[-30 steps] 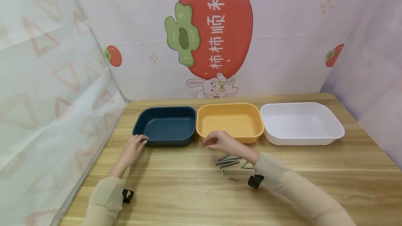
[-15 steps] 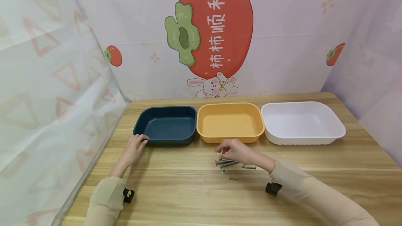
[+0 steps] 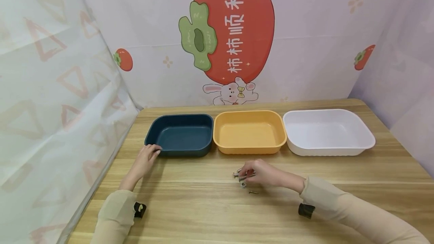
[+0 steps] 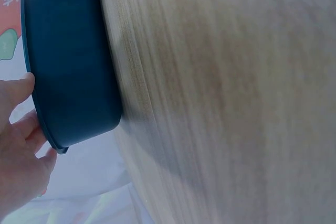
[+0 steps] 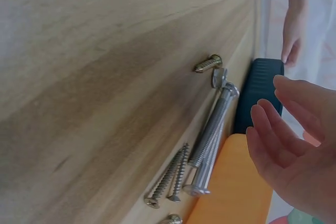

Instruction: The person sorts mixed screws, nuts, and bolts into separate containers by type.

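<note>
At the near left corner of a dark teal bin (image 3: 184, 153), my left hand (image 3: 143, 161) pinches the rim; in the left wrist view the thumb lies at the outer side and fingers reach behind it. My right hand (image 3: 260, 172) is low over a small pile of metal bolts (image 5: 214, 124), partly hiding it in the head view. The right wrist view shows that hand's fingers bent loosely, apart from the thumb, with nothing between them. A nut (image 3: 243, 185) and a short brass-coloured screw (image 3: 253, 192) lie nearer me. Two threaded screws (image 5: 180, 174) lie beside the bolts.
A yellow bin (image 3: 249, 150) stands against the teal one, behind the bolts. To its right is a white bin (image 3: 325, 151). All rest on a wood-grain table (image 3: 203, 214), with a printed cloth (image 3: 156, 82) hanging behind and at the sides.
My right hand has moved from the front of the yellow bin, rightward and nearer to me, down to the bolts. The left hand stays at the teal bin's rim.
</note>
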The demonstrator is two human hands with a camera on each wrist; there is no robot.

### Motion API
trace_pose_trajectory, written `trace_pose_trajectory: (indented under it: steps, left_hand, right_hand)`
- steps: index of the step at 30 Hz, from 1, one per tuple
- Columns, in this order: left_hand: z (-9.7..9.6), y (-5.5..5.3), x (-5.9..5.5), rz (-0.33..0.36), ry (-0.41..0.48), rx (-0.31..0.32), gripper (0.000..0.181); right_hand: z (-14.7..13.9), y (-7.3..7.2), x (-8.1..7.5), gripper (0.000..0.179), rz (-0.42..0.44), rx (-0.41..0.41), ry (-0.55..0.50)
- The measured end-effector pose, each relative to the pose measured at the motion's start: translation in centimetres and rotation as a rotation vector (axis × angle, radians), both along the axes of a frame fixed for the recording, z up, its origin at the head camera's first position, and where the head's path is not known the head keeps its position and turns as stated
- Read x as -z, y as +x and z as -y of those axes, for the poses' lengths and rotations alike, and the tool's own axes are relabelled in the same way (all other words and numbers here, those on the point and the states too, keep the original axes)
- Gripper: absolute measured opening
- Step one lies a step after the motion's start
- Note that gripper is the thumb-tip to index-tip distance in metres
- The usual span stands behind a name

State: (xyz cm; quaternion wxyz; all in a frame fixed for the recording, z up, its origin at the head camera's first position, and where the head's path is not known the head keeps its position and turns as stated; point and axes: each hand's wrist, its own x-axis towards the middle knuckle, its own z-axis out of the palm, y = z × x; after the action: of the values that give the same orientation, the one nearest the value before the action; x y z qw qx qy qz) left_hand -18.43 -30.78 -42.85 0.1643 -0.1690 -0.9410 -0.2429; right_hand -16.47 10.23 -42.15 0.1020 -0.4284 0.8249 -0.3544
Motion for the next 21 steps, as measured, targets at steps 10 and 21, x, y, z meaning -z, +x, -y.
trace_pose_trajectory:
  steps: [10, 21]
  left_hand:
    - [-0.1, 0.0, 0.0, -0.016, -0.002, 0.005, 0.009]
    - [-0.1, 0.0, 0.0, 0.013, 0.004, -0.005, 0.009]
  right_hand:
    - [-0.1, 0.2, 0.6, 0.014, -0.006, -0.012, 0.029]
    - [-0.2, 0.3, 1.3, 0.014, 0.033, -0.04, 0.009]
